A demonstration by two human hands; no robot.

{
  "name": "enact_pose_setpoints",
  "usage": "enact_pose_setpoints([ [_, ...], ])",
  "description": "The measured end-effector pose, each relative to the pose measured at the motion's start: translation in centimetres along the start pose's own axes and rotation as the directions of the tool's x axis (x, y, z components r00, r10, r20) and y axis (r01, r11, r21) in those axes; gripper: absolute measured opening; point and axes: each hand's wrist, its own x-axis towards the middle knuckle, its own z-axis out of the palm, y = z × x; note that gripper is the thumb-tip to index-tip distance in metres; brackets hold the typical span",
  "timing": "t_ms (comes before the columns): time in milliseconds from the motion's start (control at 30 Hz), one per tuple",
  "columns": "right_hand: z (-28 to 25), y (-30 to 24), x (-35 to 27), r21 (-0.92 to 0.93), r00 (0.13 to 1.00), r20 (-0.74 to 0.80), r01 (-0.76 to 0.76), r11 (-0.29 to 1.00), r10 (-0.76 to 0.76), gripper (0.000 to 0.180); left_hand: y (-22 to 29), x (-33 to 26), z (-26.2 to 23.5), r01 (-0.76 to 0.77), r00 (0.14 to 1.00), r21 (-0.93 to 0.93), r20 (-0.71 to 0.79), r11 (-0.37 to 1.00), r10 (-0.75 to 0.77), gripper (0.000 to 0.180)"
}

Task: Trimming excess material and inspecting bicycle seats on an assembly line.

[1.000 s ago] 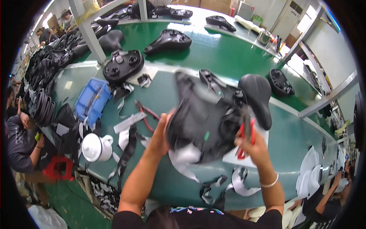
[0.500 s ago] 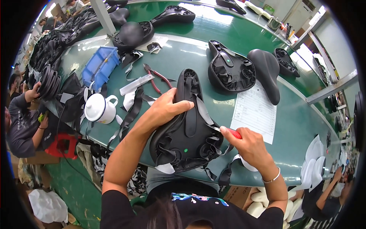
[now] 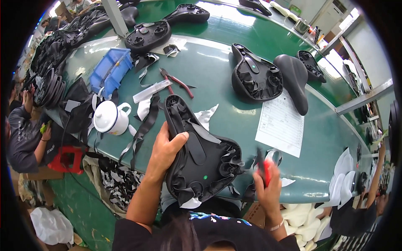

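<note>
A black bicycle saddle (image 3: pixel 197 167) lies underside up in front of me, its nose pointing away and to the left. Dark cover material is gathered in folds inside its rim, and a white flap hangs at the near edge. My left hand (image 3: pixel 165 150) is closed round its left side, thumb over the rim. Off the saddle's right side, my right hand (image 3: pixel 269 186) is closed on a red-handled tool (image 3: pixel 266 169), whose dark tip is blurred. Black and white scraps (image 3: pixel 276 157) lie beside that hand.
Red-handled pliers (image 3: pixel 178 81), a white lidded mug (image 3: pixel 111 118) and a blue bin (image 3: pixel 109 71) stand or lie on the left. Further saddles (image 3: pixel 257 75) and a printed sheet (image 3: pixel 279 125) are on the right. Co-workers (image 3: pixel 25 134) are at both sides.
The saddle has swung, its nose going left and nearer to me. My right hand has pulled the tool off its right rim and down toward me. A round dark shape at back left is gone.
</note>
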Motion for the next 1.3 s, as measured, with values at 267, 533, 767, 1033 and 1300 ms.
enact_pose_setpoints([
  [267, 0.8, 0.1, 7.6, 0.459, 0.92, 0.185, -0.391, 0.798, 0.344, 0.047, -3.2, -1.9, -2.3, -0.065, 0.983, -0.011, -0.174, 0.998, 0.062, 0.05],
  [533, 1.7, -3.8, 6.8, 0.309, 0.969, 0.247, -0.104, 0.945, 0.026, 0.048, 0.7, -0.1, 5.7, -0.762, 0.646, 0.582, 0.712, 0.283, 0.274, 0.026],
  [767, -2.6, 0.9, 4.1, -0.137, 0.898, 0.371, 0.303, 0.943, -0.234, 0.062, -0.2, 1.1, 5.5, -0.624, 0.753, 0.525, 0.603, 0.579, 0.264, 0.031],
  [1033, -1.1, -2.1, -1.2, -0.491, 0.923, 0.382, 0.153, 0.858, 0.054, 0.066, 1.6, 2.7, 3.8, -0.058, 0.956, -0.675, 0.174, 0.736, 0.236, 0.037],
  [1300, -2.5, -1.6, 2.3, -0.377, 0.943, 0.317, 0.226, 0.898, -0.105, 0.061, 2.0, 3.0, 3.1, -0.228, 0.965, 0.329, 0.203, 0.916, 0.167, 0.051],
])
